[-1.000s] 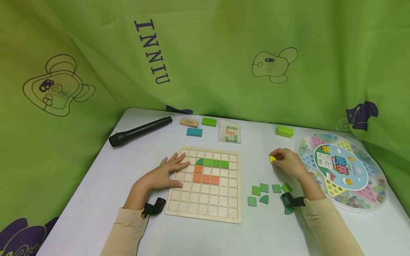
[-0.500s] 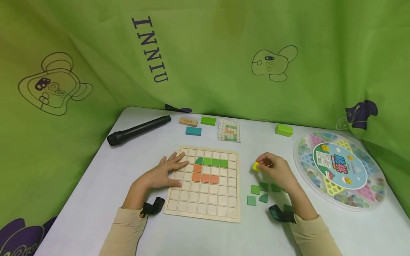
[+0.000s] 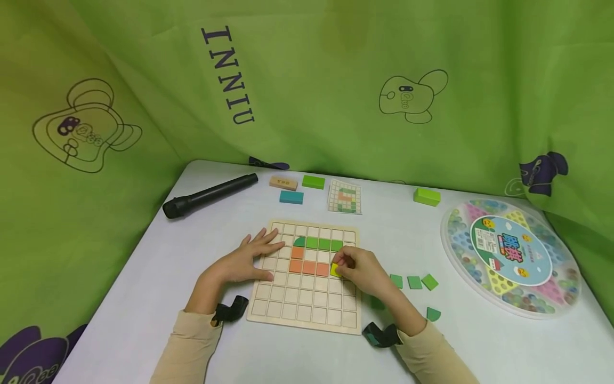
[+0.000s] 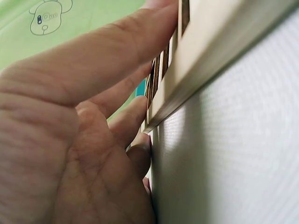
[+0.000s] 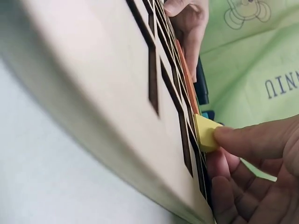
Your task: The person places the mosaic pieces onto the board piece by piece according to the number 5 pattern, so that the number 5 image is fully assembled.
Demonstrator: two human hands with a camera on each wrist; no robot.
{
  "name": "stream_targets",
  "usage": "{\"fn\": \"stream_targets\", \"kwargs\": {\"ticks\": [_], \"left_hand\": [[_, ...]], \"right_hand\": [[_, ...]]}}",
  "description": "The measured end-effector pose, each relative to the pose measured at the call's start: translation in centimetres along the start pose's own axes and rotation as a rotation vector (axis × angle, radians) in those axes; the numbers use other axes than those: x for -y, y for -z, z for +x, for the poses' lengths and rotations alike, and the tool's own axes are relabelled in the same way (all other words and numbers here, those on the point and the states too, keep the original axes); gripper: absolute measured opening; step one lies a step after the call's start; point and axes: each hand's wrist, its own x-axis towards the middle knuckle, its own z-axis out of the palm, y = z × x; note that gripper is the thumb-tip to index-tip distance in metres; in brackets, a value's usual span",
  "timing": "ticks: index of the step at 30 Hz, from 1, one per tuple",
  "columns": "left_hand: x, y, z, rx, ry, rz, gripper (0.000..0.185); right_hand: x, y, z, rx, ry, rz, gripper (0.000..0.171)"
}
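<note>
Presently, eight tiles, one green quarter-round (image 3: 300,242), three green squares (image 3: 324,244) and four orange squares (image 3: 309,268), sit in the pale wooden grid board (image 3: 302,325). Hands apart, the right hand (image 3: 362,269) pinches a yellow square tile (image 3: 334,270) at the orange row's right end, the left hand (image 3: 244,261) lies spread across the board's left edge, and loose green tiles (image 3: 414,283) beyond its right edge appear unplaced. A printed grid card (image 3: 344,198) lies near the white table's (image 3: 288,357) far edge, backed by green printed fabric (image 3: 312,106).

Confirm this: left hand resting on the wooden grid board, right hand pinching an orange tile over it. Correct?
Wrong colour: the right hand pinches a yellow tile, as the right wrist view shows. The left hand does rest on the wooden grid board.
</note>
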Motion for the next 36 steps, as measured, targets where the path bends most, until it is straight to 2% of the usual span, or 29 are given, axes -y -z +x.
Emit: {"fn": "stream_targets", "kwargs": {"ticks": [4,11,16,20,24,27,31,34,36], "left_hand": [[-0.1,0.0,0.0,0.002,0.005,-0.001,0.079],[0.1,0.0,0.0,-0.004,-0.014,-0.009,0.078],[0.2,-0.2,-0.1,-0.005,-0.011,-0.016,0.078],[0.2,-0.3,-0.2,-0.005,-0.002,-0.018,0.078],[0.3,-0.4,-0.2,-0.007,-0.004,-0.015,0.078],[0.3,-0.3,-0.2,-0.006,-0.004,-0.012,0.078],[0.2,-0.2,-0.1,-0.002,-0.006,-0.021,0.078],[0.2,-0.1,0.0,-0.005,-0.017,-0.021,0.078],[0.2,-0.1,0.0,-0.008,-0.024,-0.012,0.078]], "right_hand": [[-0.2,-0.3,0.1,-0.016,0.008,-0.018,0.007],[-0.3,-0.6,0.1,0.010,0.016,-0.044,0.005],[-0.3,0.3,-0.3,0.023,0.033,-0.037,0.012],[-0.8,2.3,-1.5,-0.004,0.064,-0.043,0.025],[-2.3,5.0,-3.7,-0.053,0.083,-0.098,0.031],[-3.8,6.9,-5.7,-0.101,0.051,-0.167,0.033],[-5.7,9.3,-8.4,-0.152,-0.045,-0.240,0.036],[-6.9,10.7,-9.7,-0.147,-0.083,-0.248,0.039],[-7.5,11.3,-10.2,-0.132,-0.075,-0.243,0.039]]}}
